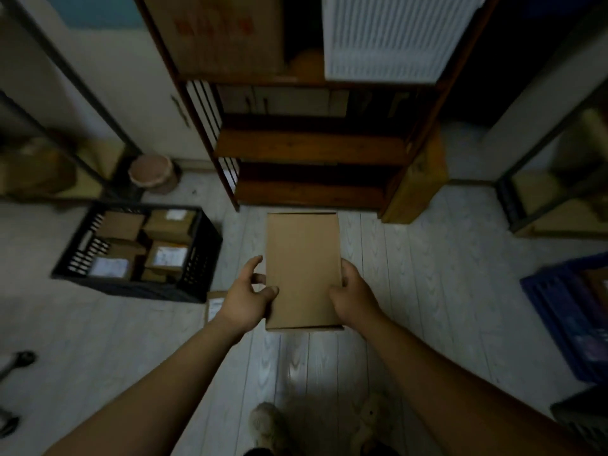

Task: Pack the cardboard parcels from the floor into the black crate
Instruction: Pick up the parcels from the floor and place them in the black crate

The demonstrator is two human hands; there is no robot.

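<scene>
Between our hands the cardboard parcel [302, 258] lies flat, most of it reaching forward past our fingers. Our right hand [352, 294] pinches its right edge and our left hand [248, 297] its left edge, forefinger loose. Well left of the grip stands the black crate [201, 258].

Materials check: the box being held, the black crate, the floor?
Box: plain brown cardboard, matte, no print on the top face. Black crate: probably moulded plastic, given its slotted walls and dull finish. Floor: pale planks with wood grain and a slight sheen; laminate or vinyl, cannot tell.
</scene>
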